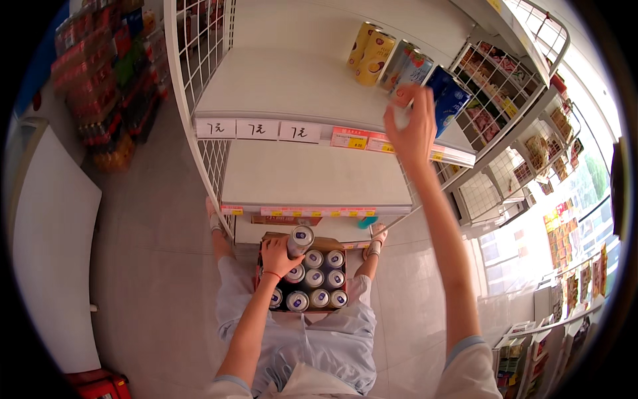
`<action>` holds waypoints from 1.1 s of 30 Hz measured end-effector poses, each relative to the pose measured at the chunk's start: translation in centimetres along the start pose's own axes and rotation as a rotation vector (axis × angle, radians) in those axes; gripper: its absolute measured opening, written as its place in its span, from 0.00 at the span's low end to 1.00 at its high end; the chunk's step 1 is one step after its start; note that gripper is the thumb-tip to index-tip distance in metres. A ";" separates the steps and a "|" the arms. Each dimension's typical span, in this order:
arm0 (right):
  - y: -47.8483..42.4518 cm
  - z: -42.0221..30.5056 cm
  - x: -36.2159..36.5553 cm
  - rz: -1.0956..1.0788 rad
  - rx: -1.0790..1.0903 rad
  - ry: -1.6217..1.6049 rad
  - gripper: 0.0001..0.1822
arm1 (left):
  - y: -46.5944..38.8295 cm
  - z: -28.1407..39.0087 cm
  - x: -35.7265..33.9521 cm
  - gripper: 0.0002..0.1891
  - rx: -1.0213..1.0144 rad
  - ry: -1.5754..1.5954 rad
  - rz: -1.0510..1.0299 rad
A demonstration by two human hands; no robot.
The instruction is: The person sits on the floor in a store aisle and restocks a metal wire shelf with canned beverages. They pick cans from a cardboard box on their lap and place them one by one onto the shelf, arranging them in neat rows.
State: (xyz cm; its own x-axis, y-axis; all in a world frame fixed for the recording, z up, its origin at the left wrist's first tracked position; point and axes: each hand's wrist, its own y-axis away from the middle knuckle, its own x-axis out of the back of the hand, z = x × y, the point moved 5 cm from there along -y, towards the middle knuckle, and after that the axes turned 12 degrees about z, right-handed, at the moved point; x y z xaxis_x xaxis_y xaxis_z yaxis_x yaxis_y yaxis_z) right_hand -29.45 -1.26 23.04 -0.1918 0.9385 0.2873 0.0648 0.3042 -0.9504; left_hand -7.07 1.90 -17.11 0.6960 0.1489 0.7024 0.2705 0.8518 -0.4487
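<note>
My left hand (279, 257) grips a silver-topped drink can (300, 243), raised above the other cans in an open cardboard carton (329, 243). Several upright cans (314, 278) fill much of the carton, which sits between my legs. My right hand (413, 122) is over the front edge of the upper shelf (279, 85), fingers curved and apart, with no item visible in it. Just behind its fingertips stand pale blue cans with a strawberry picture (416, 67). Dark blue cans (452, 104) are to their right, and yellow cans (376, 57) to their left.
Price cards (256, 130) line the upper shelf's front. A lower shelf (314, 174) and a bottom shelf holding a flat carton (286, 220) are beneath. White wire panels (199, 65) bound the unit. Stacked drink packs (94, 75) and a white panel (55, 249) stand at left.
</note>
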 end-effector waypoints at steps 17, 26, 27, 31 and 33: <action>-8.4 13.5 -5.5 -0.219 0.002 0.507 0.41 | 0.2 0.5 -0.1 0.34 0.014 0.035 -0.005; -6.1 9.4 -3.8 -0.377 -0.068 0.134 0.39 | -0.4 0.7 0.4 0.31 0.013 0.054 0.041; -5.3 8.7 -3.3 -0.379 0.011 0.130 0.39 | -0.4 0.6 0.2 0.30 0.010 0.058 0.053; 0.6 4.7 2.3 -0.148 -0.022 -0.144 0.35 | -0.1 0.0 -0.2 0.31 0.028 0.097 -0.007; 3.2 1.5 5.5 0.059 0.134 -0.310 0.38 | 0.3 -0.4 -0.1 0.32 0.073 0.039 -0.038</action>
State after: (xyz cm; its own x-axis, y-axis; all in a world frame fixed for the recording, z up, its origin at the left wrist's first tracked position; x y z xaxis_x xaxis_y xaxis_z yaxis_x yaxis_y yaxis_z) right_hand -31.73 4.64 21.39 -0.4818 0.8530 0.2009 -0.0403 0.2075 -0.9774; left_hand -6.81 1.98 -17.52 0.7119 0.0976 0.6955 0.2490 0.8909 -0.3799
